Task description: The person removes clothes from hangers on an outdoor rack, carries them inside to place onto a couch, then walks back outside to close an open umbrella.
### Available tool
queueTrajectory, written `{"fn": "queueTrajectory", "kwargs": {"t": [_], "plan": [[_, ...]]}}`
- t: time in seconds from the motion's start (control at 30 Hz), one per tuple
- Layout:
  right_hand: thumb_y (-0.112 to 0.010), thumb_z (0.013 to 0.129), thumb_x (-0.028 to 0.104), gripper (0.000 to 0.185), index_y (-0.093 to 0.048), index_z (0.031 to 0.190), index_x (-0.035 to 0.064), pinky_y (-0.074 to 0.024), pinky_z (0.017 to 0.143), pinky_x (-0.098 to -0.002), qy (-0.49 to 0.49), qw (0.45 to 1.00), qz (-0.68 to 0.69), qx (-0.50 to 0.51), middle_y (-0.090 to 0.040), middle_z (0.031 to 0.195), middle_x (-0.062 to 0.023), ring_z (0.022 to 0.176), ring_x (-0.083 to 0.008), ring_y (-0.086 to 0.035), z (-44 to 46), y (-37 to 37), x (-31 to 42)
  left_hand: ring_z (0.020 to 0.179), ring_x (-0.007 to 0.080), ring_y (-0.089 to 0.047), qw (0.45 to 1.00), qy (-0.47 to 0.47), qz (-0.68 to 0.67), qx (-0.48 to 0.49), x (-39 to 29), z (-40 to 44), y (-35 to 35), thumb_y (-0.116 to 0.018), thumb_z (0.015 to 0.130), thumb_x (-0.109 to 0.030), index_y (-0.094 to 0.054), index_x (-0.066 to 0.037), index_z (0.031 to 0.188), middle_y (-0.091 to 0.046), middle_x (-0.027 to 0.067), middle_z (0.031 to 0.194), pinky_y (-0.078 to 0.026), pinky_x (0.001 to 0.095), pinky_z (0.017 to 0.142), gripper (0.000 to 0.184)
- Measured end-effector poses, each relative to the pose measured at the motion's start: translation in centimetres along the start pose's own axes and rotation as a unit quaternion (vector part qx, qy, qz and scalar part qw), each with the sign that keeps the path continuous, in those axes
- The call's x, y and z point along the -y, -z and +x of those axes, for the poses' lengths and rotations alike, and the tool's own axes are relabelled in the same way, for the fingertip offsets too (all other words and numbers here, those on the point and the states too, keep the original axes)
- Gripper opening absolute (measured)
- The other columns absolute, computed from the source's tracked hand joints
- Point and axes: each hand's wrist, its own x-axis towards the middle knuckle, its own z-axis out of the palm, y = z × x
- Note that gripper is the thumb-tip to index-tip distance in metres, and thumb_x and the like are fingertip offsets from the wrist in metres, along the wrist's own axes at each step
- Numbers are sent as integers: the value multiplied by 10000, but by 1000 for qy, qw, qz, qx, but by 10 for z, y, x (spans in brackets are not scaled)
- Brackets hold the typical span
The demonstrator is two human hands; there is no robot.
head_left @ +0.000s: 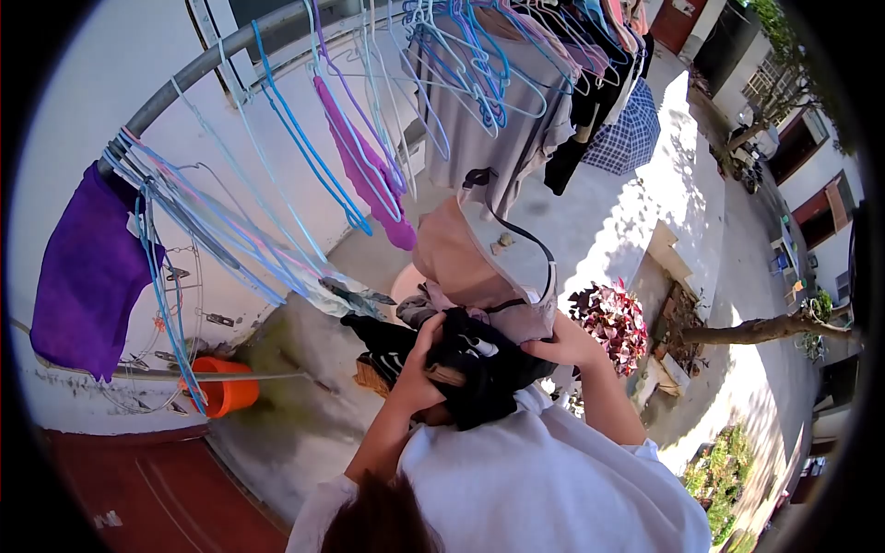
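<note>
Against my white top I hold a bundle of black clothing [475,369] with bits of white and grey in it. My left hand [424,373] is wrapped round its left side. On the right side my right hand [560,348] grips the bundle, its thumb on top and its other fingers hidden. A pinkish-beige cloth item [461,244] with a dark strap [530,235] extends from the bundle up toward the hanging clothes; its exact kind is unclear. Part of the black cloth droops to the left of my left hand.
A metal rail [198,69] carries several hangers [309,147], a purple cloth [92,272], a magenta garment [359,161] and a grey shirt [502,111]. An orange bucket [230,387] stands by the wall. Reddish plants [610,327] and a checked umbrella [627,134] are at right.
</note>
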Motion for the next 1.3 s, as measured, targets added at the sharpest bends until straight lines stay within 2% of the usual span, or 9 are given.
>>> {"fn": "queueTrajectory", "kwargs": {"t": [0.2,0.43,0.5,0.57,0.7,0.9,1.07,1.2,1.3], "plan": [[-594,787,122,406,-524,1161,-20,-446,860,-311,-163,985,-3,-57,-615,1037,-113,960,-214,-570,-5,1,19,1162,218,-492,999,18,9,37,6,1,-6,-818,626,-105,-263,-26,1362,-471,134,1262,-389,319,984,925],[-438,775,-92,393,-538,1144,1,-432,862,-267,-10,976,-94,-195,-606,1008,-66,941,-150,-559,-5,25,12,1157,237,-497,997,24,42,55,2,8,-11,-831,607,-104,-247,-43,1368,-471,149,1258,-397,336,978,961],[-478,733,-82,445,-555,1150,55,-473,800,-296,-87,931,-284,-213,-619,1030,-116,873,-245,-623,-2,30,31,1151,241,-502,997,23,42,62,3,10,-10,-833,605,-101,-232,-51,1373,-473,153,1254,-403,342,971,976],[-529,723,-25,421,-582,1128,77,-485,772,-340,45,900,-402,-164,-621,1011,-130,840,-297,-621,1,31,18,1142,242,-509,996,23,41,69,3,12,-12,-834,605,-99,-208,-61,1381,-478,156,1248,-409,345,964,998],[-618,790,180,220,-631,922,4,-472,647,-416,-3,970,-230,-81,-603,765,-199,720,-395,-580,8,-6,11,1119,241,-528,997,25,18,78,2,20,-16,-820,628,-80,-143,-80,1409,-508,156,1217,-411,343,959,1034],[-653,809,188,217,-640,839,-26,-477,583,-288,-91,965,-43,-243,-663,723,-86,613,-135,-602,14,-6,11,1141,243,-523,992,38,-18,117,-5,24,-19,-791,663,-44,-36,-99,1453,-512,171,1236,-399,342,973,1094],[-563,851,109,140,-573,956,18,-480,559,-334,-193,958,20,-212,-640,687,-74,601,-192,-625,19,16,44,1138,244,-521,987,49,-5,150,0,27,-21,-780,667,-37,19,-107,1463,-495,177,1251,-400,340,969,1131],[-552,808,124,214,-564,1020,92,-476,581,-445,-19,931,-365,-15,-575,666,-199,617,-388,-577,22,4,41,1143,243,-514,985,59,-10,160,2,31,-22,-767,677,-43,69,-119,1465,-490,171,1259,-382,326,977,1151],[-551,773,142,181,-634,934,137,-488,578,-441,-18,887,-459,49,-613,647,-136,618,-330,-617,21,-13,50,1139,230,-510,984,61,26,167,9,33,-22,-773,662,-72,-2,-114,1475,-501,156,1243,-377,322,978,1121]]}}
